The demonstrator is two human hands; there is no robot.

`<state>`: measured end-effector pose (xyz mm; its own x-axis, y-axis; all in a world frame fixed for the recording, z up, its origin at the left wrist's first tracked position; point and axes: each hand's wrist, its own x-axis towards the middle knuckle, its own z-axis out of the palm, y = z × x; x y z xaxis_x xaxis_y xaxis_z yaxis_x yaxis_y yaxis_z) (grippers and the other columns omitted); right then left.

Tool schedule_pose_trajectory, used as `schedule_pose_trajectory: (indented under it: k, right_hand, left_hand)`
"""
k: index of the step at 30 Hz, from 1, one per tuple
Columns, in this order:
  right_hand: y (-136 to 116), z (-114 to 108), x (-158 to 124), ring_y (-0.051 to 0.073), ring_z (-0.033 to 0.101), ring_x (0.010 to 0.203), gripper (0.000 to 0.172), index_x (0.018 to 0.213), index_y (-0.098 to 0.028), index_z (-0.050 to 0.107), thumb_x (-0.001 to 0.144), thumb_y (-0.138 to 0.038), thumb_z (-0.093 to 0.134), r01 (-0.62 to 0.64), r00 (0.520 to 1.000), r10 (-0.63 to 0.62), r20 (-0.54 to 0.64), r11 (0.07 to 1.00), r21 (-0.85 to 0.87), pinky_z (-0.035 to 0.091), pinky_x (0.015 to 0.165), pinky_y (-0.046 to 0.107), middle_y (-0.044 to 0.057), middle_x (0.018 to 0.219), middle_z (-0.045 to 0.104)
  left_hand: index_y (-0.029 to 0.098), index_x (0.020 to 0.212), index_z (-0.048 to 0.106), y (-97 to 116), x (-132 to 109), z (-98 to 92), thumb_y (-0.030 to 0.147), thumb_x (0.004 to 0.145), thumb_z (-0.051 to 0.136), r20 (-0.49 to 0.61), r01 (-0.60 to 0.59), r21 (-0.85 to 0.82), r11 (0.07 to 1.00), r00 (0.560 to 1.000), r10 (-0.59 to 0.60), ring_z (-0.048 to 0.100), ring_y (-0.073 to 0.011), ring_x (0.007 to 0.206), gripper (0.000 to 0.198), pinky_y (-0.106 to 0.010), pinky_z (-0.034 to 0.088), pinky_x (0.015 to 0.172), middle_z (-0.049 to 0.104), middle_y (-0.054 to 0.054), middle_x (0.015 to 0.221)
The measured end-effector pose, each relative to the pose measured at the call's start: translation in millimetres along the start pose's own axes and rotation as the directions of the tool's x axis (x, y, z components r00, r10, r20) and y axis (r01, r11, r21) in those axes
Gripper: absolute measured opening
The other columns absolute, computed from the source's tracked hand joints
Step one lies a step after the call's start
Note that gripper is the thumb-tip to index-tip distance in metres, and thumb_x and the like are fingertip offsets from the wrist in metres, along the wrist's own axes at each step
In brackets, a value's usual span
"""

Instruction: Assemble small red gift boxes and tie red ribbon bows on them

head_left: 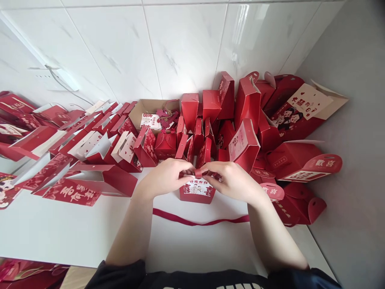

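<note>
A small red gift box with a white printed label stands on the white table in front of me. At its top edge, a short piece of red ribbon is looped between my two hands. My left hand pinches it from the left, fingers closed. From the right, my right hand closes its fingertips on the ribbon's other side. My fingers partly cover the top of the box. A long dark red strip of ribbon lies on the table nearer to me, its ends hidden by my forearms.
Many red paper boxes crowd the left side, several with tops open. Closed red boxes stack up on the right. An open cardboard box behind holds cards and dark red bits. A tiled wall bounds the back, a grey panel the right.
</note>
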<state>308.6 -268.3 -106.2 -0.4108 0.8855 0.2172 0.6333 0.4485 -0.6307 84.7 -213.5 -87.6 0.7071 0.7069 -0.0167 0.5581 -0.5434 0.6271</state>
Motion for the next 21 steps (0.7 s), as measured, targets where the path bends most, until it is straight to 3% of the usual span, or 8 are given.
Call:
schedule_pose_trajectory:
  k: [2, 4, 8, 14, 18, 21]
  right_hand:
    - [2, -1, 0, 0.017, 0.068, 0.082, 0.023, 0.107, -0.027, 0.07, 0.093, -0.015, 0.056, 0.037, 0.999, -0.037, 0.001, 0.999, 0.039, 0.05, 0.072, 0.029, 0.001, 0.101, 0.075]
    - [4, -2, -1, 0.019, 0.071, 0.086, 0.022, 0.106, -0.027, 0.072, 0.095, -0.016, 0.057, 0.056, 0.998, -0.056, 0.002, 0.997, 0.055, 0.053, 0.076, 0.031, 0.001, 0.102, 0.076]
    - [6, -1, -1, 0.021, 0.073, 0.086, 0.022, 0.103, -0.026, 0.076, 0.096, -0.018, 0.057, 0.039, 0.999, -0.038, -0.015, 0.997, 0.061, 0.055, 0.075, 0.033, 0.002, 0.098, 0.078]
    - [5, -2, -2, 0.019, 0.072, 0.08, 0.019, 0.097, -0.027, 0.076, 0.094, -0.019, 0.059, -0.02, 1.0, 0.019, 0.006, 0.999, 0.042, 0.053, 0.07, 0.03, 0.0, 0.094, 0.079]
    - [-1, -2, -2, 0.018, 0.069, 0.078, 0.012, 0.101, -0.027, 0.07, 0.094, -0.024, 0.061, -0.02, 1.0, 0.019, 0.02, 1.0, 0.01, 0.05, 0.069, 0.029, 0.001, 0.095, 0.076]
    - [-6, 3, 1, 0.018, 0.066, 0.08, 0.018, 0.109, -0.025, 0.064, 0.091, -0.031, 0.066, 0.018, 1.0, -0.018, 0.01, 1.0, 0.021, 0.05, 0.07, 0.029, 0.003, 0.101, 0.073]
  left_hand:
    - [0.024, 0.1, 0.073, -2, -1, -0.6, 0.021, 0.087, 0.059, -0.005, 0.017, -0.062, 0.998, 1.0, -0.018, 0.068, -0.017, 0.08, 0.02, -0.027, 0.051, 0.073, 0.075, 0.0, 0.09]
    - [0.024, 0.097, 0.075, -3, -2, -1.0, 0.02, 0.086, 0.059, -0.015, 0.009, -0.073, 0.997, 1.0, -0.01, 0.068, -0.0175, 0.081, 0.02, -0.027, 0.053, 0.073, 0.075, 0.0, 0.09]
    - [0.023, 0.089, 0.078, -5, -2, -1.6, 0.024, 0.087, 0.059, -0.031, -0.007, -0.048, 0.999, 1.0, 0.006, 0.067, -0.0177, 0.076, 0.019, -0.027, 0.052, 0.066, 0.076, -0.001, 0.086]
    - [0.024, 0.089, 0.079, -5, -3, -1.9, 0.022, 0.087, 0.06, -0.015, -0.005, -0.039, 0.999, 1.0, 0.005, 0.067, -0.0173, 0.079, 0.019, -0.027, 0.051, 0.067, 0.075, -0.001, 0.089]
    - [0.023, 0.086, 0.079, -4, -3, -1.5, 0.023, 0.087, 0.059, -0.028, -0.01, -0.012, 1.0, 1.0, 0.01, 0.065, -0.0166, 0.075, 0.02, -0.027, 0.049, 0.065, 0.072, -0.002, 0.086]
    - [0.022, 0.084, 0.078, -3, -3, -1.3, 0.022, 0.086, 0.057, -0.032, -0.014, -0.004, 1.0, 0.999, 0.013, 0.064, -0.0165, 0.073, 0.021, -0.027, 0.048, 0.062, 0.071, -0.002, 0.084]
